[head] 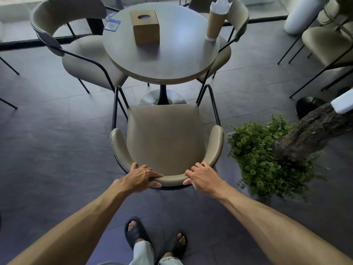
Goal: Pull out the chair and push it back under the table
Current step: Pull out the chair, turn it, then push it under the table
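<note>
**Head view.** The chair (164, 142) is shown standing on the floor just short of the round bench (172, 60), with its whole seat uncovered and its front legs near the bench's pedestal base. The curved backrest is held at its top rail by both grips. The left grip (142, 175) is wrapped over the rail left of centre, with the thumb laid along the near side. The right grip (202, 175) is clasped likewise right of centre, and bare rail is left between them. A tissue box (146, 26) and a paper cup (214, 25) are carried on the bench. A leafy plant (263, 159) is seen at the chair's right.
</note>
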